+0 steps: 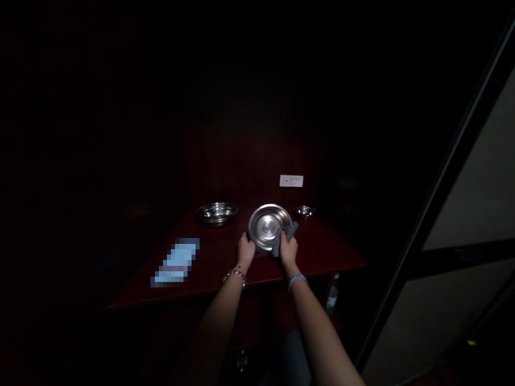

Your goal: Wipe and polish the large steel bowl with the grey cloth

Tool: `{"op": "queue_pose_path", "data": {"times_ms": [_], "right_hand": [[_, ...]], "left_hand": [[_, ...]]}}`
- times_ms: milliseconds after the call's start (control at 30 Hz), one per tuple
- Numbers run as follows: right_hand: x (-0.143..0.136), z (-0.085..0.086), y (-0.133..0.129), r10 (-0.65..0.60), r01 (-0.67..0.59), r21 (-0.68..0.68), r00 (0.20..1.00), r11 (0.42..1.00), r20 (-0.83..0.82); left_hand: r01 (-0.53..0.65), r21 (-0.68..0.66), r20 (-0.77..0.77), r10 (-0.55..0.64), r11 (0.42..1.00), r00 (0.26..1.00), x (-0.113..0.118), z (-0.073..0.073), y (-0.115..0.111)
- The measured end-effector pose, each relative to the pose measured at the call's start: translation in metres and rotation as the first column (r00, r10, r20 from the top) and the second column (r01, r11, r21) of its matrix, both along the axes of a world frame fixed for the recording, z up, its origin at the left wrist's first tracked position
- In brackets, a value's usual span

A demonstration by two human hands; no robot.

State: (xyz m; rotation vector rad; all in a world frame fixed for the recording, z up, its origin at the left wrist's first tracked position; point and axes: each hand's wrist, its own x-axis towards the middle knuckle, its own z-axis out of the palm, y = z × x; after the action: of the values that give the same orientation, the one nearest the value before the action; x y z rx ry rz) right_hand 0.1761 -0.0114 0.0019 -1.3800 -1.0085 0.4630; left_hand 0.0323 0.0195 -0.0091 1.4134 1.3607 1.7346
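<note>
We look into a dark room where a reddish-brown desk [325, 246] stands against a wall of similar colour, with a white socket panel [291, 181] on it. Pale panels [462, 198] in a dark frame rise on the right. On the desk's far left we see some stacked steel bowls [217, 213], at far right a small steel bowl [305, 212], and at near left a pixelated light-blue patch [177, 262]. Below the desk's right side stands a bottle [332, 299].

Between the bowls, a steel basin [267, 221] is tilted with its inside facing us; we cannot tell whether its lower edge touches the desk. Our left grip [245, 252] is closed on the basin's near left rim. Our right grip [288, 250] is closed around a grey cloth [291, 231], pressing it over the near right rim, thumb on the inside.
</note>
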Motion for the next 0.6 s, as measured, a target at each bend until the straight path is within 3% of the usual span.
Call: {"op": "queue_pose_path", "data": {"times_ms": [267,600], "right_hand": [[0.0001,-0.0012,0.0022,0.001,-0.001,-0.012,1.0,1.0,0.008],[-0.0005,-0.0004,0.0004,0.003,-0.003,-0.009,1.0,1.0,0.005]], "left_hand": [[-0.016,-0.063,-0.041,0.014,0.998,0.999,-0.001,0.004,-0.003],[-0.045,-0.05,-0.044,0.043,0.998,0.998,-0.003,0.0006,0.0005]]}}
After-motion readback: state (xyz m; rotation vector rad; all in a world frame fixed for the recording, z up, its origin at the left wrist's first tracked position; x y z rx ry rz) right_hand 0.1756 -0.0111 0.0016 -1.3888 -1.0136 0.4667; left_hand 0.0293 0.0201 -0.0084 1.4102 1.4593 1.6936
